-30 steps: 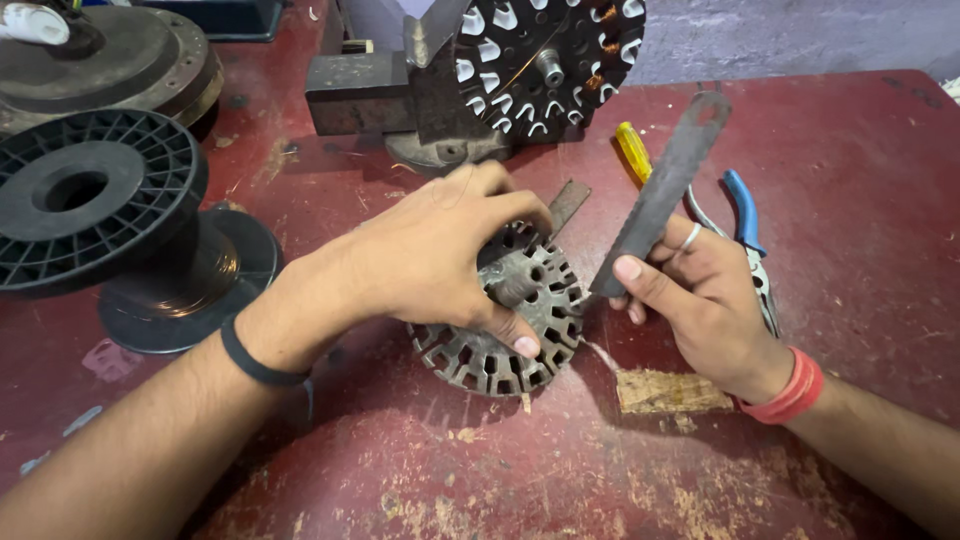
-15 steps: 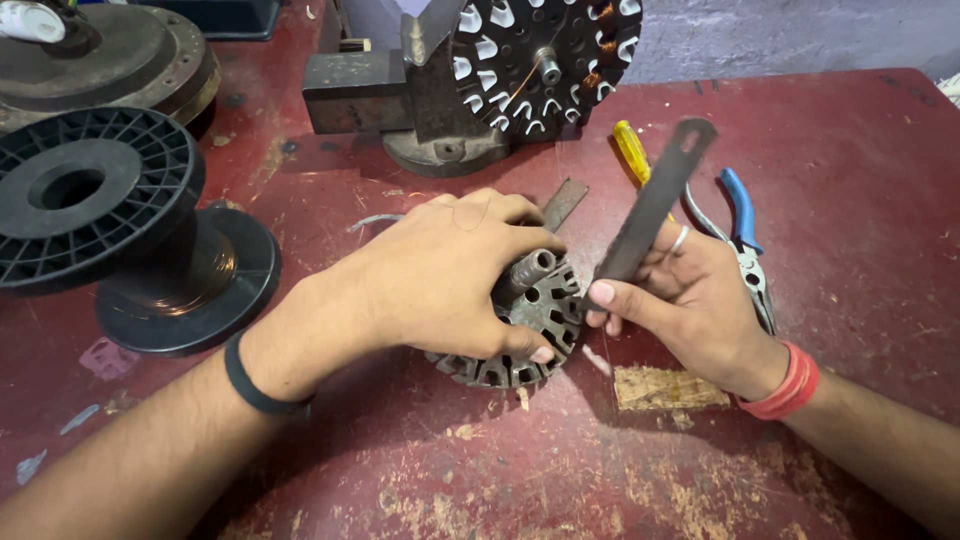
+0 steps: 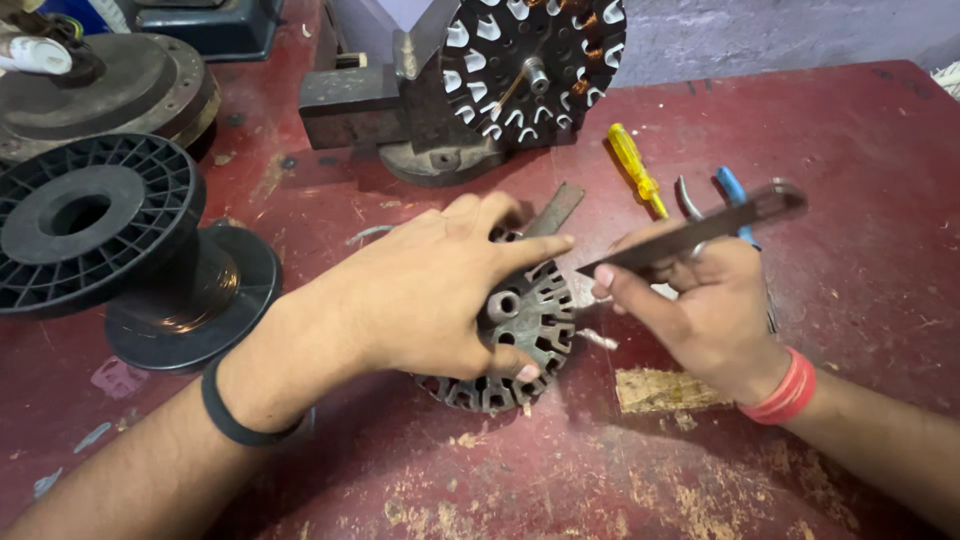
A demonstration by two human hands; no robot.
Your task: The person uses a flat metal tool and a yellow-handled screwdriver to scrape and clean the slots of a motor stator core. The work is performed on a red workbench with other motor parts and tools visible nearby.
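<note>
Slip risk: left hand (image 3: 425, 290) spread flat over slotted stator core (image 3: 515, 330) on red counter (image 3: 850, 130), right hand (image 3: 700, 300) pinching flat metal strip (image 3: 690, 232) aimed near left fingertips, likely jab if core shifts.

- Soft, even daylight is falling from above and slightly behind the camera, keeping the red table (image 3: 860, 150) bright without harsh glare.
- The left hand (image 3: 430, 295) and right hand (image 3: 700, 310) are casting faint, diffuse shadows beneath them.
- The flat metal strip (image 3: 700, 228) is showing slight motion blur at its tip.
- Wide-angle distortion is bending the corners, where the black spool (image 3: 90, 235) is stretching outward.
</note>
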